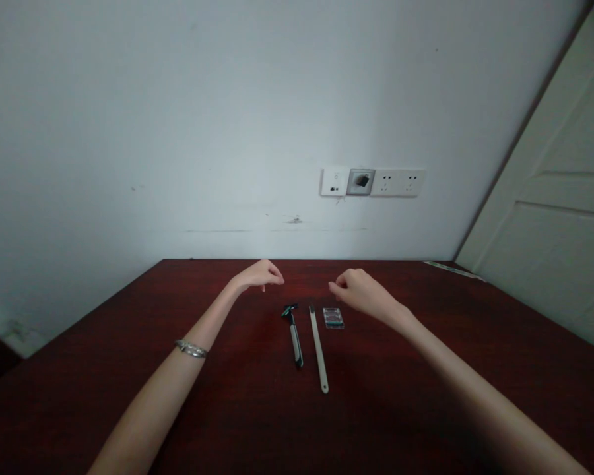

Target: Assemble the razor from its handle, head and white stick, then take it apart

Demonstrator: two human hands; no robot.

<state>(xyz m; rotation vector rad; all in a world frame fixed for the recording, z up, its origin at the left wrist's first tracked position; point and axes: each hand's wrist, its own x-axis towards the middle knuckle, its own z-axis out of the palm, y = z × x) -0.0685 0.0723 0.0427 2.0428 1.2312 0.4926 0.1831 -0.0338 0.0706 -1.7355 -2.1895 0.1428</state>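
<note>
On the dark red table [237, 409] lie a black razor with a teal head [294, 333], a long white handle [319, 348] beside it, and a small clear blade cartridge case [333, 318]. My left hand [261, 274] hovers beyond the razor's head, fingers loosely curled and pinched, nothing visible in them. My right hand [359, 291] hangs just past the cartridge case, fingers curled with the tips together, holding nothing that I can see. A silver bracelet [191, 348] sits on my left forearm.
A white wall rises behind the table, with a row of sockets and a switch plate [373, 182]. A white door [559, 218] stands at the right. A thin pale strip [453, 269] lies at the table's far right corner.
</note>
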